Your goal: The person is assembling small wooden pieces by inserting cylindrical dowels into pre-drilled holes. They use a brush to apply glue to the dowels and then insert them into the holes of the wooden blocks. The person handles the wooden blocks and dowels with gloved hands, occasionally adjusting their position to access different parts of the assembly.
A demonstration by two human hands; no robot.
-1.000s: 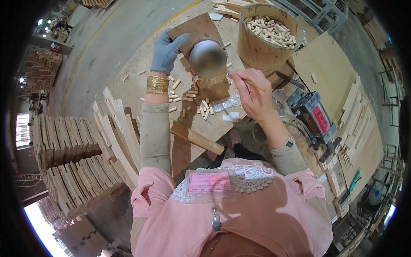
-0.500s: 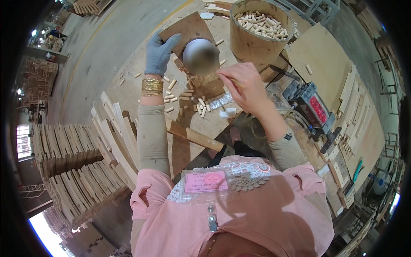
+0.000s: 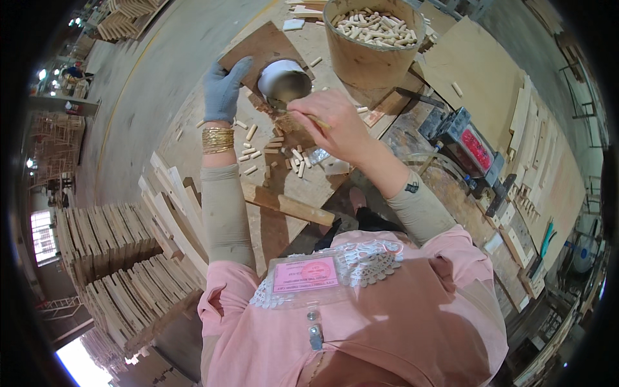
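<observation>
My left hand (image 3: 222, 90), in a grey glove, grips the edge of a brown board (image 3: 263, 46). A round white container (image 3: 275, 69) sits against this board, its mouth tilted toward me; what is inside looks dark and blurred. My bare right hand (image 3: 335, 122) pinches a thin yellowish stick (image 3: 318, 120) at the container's near rim. The stick's far tip is hidden by my fingers and the rim. Below both hands, short wooden dowels (image 3: 298, 161) lie scattered on the worktable (image 3: 209, 103), beside small wood blocks (image 3: 274, 145).
A large bucket (image 3: 367, 64) full of dowels stands beyond my right hand. To the right are a metal machine with a red panel (image 3: 474, 148) and a board (image 3: 477, 71) bearing wooden strips. Stacked wooden parts (image 3: 129, 297) fill the left side. A wooden bar (image 3: 287, 205) crosses the table's near edge.
My right hand has moved left and closer to the container, bringing the stick to its mouth. My left hand keeps its hold on the board; the whole view has shifted slightly.
</observation>
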